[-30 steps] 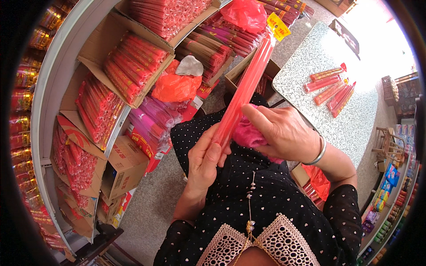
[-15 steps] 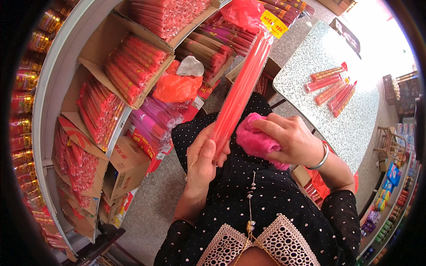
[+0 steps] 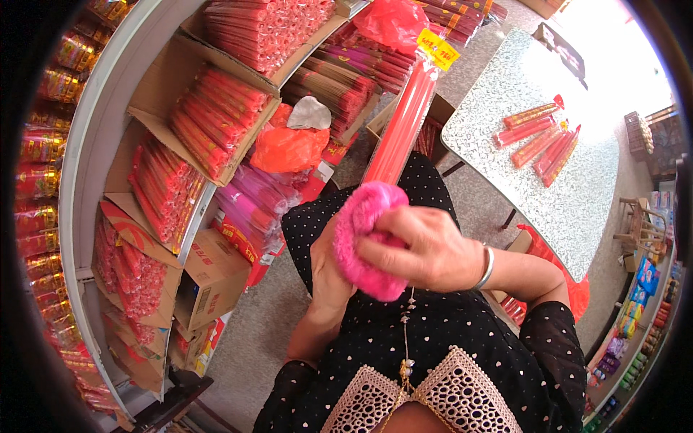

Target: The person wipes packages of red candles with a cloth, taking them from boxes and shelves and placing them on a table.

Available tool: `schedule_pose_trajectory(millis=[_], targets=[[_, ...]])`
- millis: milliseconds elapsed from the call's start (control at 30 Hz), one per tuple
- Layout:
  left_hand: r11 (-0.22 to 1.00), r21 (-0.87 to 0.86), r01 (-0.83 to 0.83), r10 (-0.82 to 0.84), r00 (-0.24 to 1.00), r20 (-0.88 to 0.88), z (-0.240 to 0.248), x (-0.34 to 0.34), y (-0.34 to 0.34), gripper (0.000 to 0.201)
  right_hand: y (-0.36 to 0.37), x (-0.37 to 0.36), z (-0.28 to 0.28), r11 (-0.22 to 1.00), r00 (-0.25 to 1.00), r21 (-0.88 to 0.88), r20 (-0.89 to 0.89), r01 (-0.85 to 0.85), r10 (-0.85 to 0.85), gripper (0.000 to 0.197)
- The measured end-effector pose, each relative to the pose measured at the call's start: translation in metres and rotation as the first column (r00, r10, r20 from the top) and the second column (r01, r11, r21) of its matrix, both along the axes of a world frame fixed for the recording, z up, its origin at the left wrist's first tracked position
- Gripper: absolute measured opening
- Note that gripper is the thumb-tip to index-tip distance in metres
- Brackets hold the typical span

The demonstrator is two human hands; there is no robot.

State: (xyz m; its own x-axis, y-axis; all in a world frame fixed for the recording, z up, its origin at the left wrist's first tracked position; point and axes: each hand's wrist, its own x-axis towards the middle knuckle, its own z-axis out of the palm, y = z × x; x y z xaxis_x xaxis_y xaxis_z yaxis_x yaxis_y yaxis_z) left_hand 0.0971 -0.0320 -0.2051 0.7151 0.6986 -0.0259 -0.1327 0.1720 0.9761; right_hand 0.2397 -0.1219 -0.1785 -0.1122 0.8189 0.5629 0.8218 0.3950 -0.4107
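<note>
My left hand [image 3: 330, 252] is closed round the lower end of a long clear packet of red sticks [image 3: 406, 123], with a yellow label [image 3: 437, 50] at its top. The packet stands tilted in front of me, its top leaning right and away. A fluffy pink cloth [image 3: 354, 238] is bunched in my right hand [image 3: 422, 245], fingers curled into it. The cloth lies over the packet's lower part and hides it, along with most of my left fingers.
On the left, shelves hold cardboard boxes [image 3: 216, 270] and bundles of red sticks [image 3: 219, 119]. A speckled table [image 3: 484, 94] at the right bears several wrapped stick packets [image 3: 556, 155]. Red plastic bags [image 3: 289, 149] lie beside the shelf. A wooden chair [image 3: 635, 224] stands far right.
My right hand has moved left with the pink cloth, from beside the packet onto its lower end. The packet's top has shifted slightly left and down.
</note>
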Motion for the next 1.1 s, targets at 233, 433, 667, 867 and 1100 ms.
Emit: schedule_pose_trajectory(millis=[233,433,667,867,1100], targets=[[0.969,-0.182,0.17,-0.165,0.985,0.042,-0.004,-0.01,-0.001,0.056,0.019,0.083,0.0,0.862,0.834,-0.023,-0.243,0.506,-0.496,0.043],[0.971,-0.206,0.123,-0.117,0.992,0.041,-0.01,-0.004,-0.003,0.06,0.016,0.073,-0.002,0.878,0.827,-0.095,-0.303,0.469,-0.474,0.043],[0.981,-0.193,0.021,-0.022,1.0,-0.001,-0.02,-0.009,0.01,0.058,0.0,-0.006,-0.011,0.977,0.976,-0.137,-0.169,-0.162,0.138,0.039],[0.978,-0.208,0.002,0.011,0.998,0.062,-0.007,-0.01,0.003,0.061,0.014,0.05,-0.006,0.96,0.939,-0.099,-0.207,0.261,-0.276,0.038],[0.967,-0.224,0.12,-0.089,0.986,0.144,0.002,-0.014,0.008,0.071,-0.006,0.07,-0.013,0.803,0.78,-0.449,-0.301,0.392,-0.549,0.057]])
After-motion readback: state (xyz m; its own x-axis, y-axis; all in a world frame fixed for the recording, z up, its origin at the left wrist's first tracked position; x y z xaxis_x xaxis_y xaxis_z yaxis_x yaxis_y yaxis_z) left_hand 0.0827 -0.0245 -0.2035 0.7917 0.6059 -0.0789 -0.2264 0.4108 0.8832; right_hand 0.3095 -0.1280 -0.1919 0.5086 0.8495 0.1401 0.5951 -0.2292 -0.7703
